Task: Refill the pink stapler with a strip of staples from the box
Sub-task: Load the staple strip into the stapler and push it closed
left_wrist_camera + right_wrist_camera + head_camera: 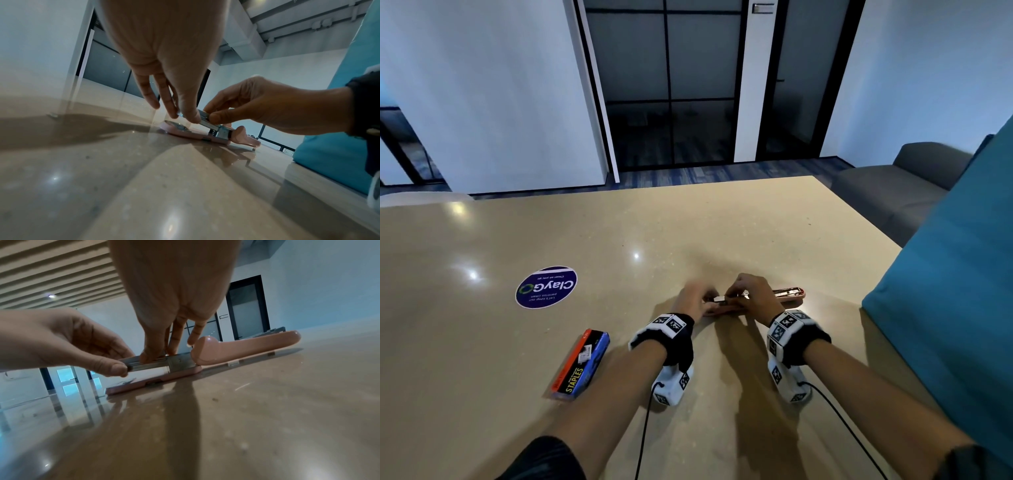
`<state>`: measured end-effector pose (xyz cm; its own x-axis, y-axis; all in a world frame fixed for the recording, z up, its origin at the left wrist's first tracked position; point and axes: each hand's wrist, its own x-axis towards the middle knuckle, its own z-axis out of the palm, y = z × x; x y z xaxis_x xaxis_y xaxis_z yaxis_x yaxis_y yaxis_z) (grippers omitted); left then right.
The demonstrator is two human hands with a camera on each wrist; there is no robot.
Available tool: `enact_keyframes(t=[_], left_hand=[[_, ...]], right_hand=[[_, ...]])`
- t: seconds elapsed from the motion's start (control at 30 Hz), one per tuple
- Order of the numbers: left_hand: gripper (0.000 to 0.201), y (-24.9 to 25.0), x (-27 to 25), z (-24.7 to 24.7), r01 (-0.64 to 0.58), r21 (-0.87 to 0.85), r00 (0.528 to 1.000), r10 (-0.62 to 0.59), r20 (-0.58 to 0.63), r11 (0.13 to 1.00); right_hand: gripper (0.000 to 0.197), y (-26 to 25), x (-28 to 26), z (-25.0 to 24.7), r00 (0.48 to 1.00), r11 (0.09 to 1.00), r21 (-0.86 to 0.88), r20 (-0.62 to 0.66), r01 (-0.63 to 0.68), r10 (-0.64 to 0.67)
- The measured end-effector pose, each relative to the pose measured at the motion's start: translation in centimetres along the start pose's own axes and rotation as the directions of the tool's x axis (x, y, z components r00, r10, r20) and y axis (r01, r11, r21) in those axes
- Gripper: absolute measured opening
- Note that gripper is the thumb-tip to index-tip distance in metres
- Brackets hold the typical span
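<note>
The pink stapler (156, 379) lies on the table (688, 222) with its lid folded flat back, so the left hand (61, 340) can pinch the metal rail's front end while the right hand (267, 107) pinches the rail midway, apparently seating staples; the box (582, 363) sits nearby

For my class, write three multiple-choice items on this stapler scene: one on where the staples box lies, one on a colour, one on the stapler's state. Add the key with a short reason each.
1. Where does the staples box lie?
A. left of the left hand
B. on the sofa
C. under the stapler

2. What colour is the round sticker on the table?
A. red
B. purple
C. yellow

3. In what state is the pink stapler?
A. shut flat
C. in the box
B. top swung open

Key: 1 A, the box lies on the table beside the left forearm. 2 B, a purple disc. 3 B, the pink top lies back, the metal magazine bared under the right hand.
</note>
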<state>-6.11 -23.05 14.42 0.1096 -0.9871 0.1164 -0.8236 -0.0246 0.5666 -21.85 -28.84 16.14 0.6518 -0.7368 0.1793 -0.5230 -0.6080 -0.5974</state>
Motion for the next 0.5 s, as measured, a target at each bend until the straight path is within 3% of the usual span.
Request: enact_keyframes(t=[0.2,0.5], left_hand=[[0.023,0.2,-0.2,-0.2,-0.005,-0.02,1.0,0.005,-0.003,1.0],[0.016,0.2,-1.2,-0.6,0.03,-0.19,0.997,-0.043,-0.067,0.981]], right_hand=[[0.012,-0.3,0.3,-0.2,1.0,1.0,0.002,0.009,-0.006,0.006],[0.011,0.0,0.5,0.0,1.0,1.0,0.015,0.0,-0.015,0.015]])
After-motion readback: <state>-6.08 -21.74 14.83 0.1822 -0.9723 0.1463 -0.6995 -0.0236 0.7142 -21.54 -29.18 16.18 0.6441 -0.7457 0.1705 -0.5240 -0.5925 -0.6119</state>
